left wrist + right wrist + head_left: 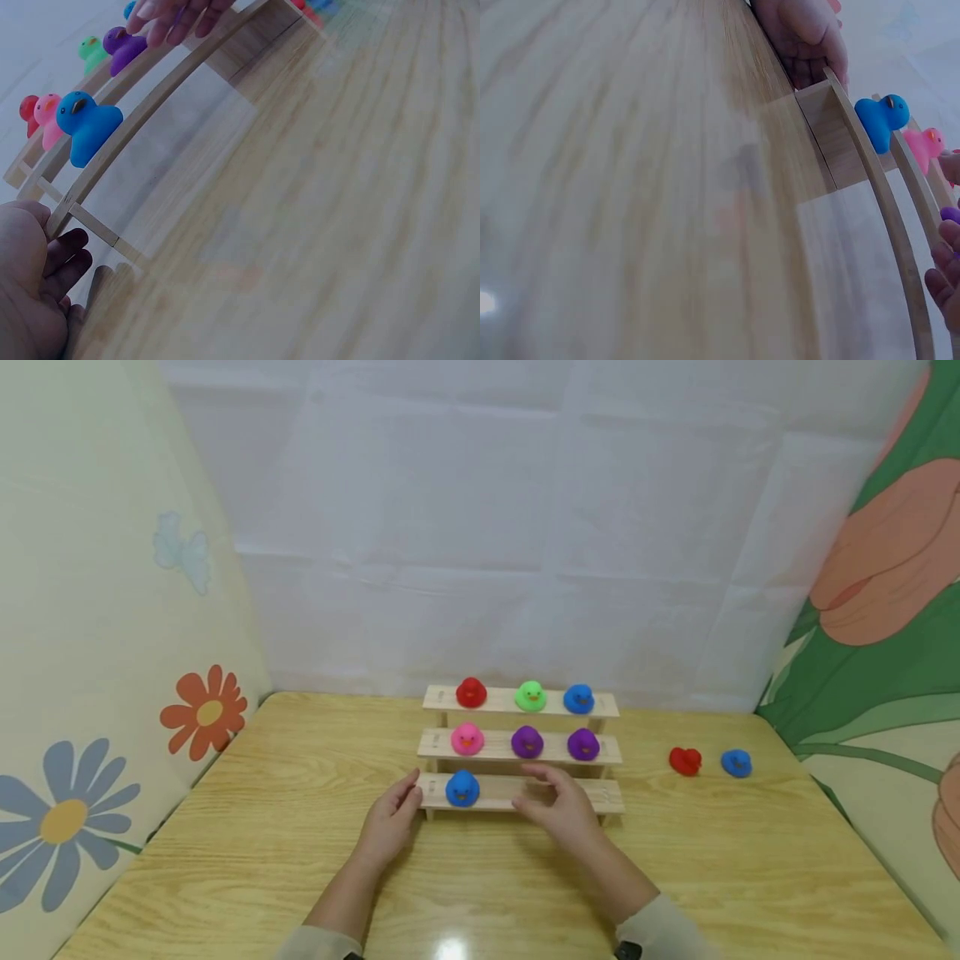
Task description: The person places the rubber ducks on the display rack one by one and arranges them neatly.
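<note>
A three-tier wooden shelf (495,792) stands on the table. My left hand (390,822) holds the left end of its lowest tier; in the left wrist view the thumb lies on top and curled fingers (66,262) come from below. A blue rubber duck (462,788) sits near that end. Over the right half of the same tier is my right hand (562,810), thumb and fingers spread apart with nothing between them. Behind it on the middle tier are two purple ducks (527,742), with a pink duck (467,739) at their left.
On the top tier sit a red duck (471,692), a green duck (531,696) and a blue duck (579,698). Right of the shelf, another red duck (685,762) and another blue duck (737,763) lie on the table (300,777). A white cloth (450,527) hangs behind.
</note>
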Demonstrator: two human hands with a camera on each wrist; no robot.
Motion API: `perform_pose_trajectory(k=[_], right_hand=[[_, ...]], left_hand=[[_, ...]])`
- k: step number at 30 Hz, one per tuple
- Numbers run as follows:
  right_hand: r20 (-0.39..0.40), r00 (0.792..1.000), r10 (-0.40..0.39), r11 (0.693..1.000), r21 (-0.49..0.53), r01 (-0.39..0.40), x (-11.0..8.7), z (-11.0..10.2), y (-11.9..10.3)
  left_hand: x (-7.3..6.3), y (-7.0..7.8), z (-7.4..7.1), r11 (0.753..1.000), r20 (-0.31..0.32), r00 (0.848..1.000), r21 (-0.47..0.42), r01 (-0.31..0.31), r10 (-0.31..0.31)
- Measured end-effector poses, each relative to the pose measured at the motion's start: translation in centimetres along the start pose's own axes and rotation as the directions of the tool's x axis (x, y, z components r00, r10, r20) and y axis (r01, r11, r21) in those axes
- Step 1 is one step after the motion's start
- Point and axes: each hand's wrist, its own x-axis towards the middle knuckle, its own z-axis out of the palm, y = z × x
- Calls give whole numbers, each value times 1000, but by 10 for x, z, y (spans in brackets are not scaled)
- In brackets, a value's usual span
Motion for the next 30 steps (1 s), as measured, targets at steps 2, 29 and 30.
perform_pose_trajectory(k=[2,29,30], right_hand=[[-12,1000,1,1000,-8,-1,-1,-4,2],[-98,992,83,994,-63,-89,-12,-72,24],[-103,991,87,993,-67,-94,-12,-74,25]], left_hand=[[1,-1,0,1000,-1,1000,3,-2,2],[0,0,0,1000,3,1000,1,-10,10],[0,0,0,1000,4,1000,1,-12,12]])
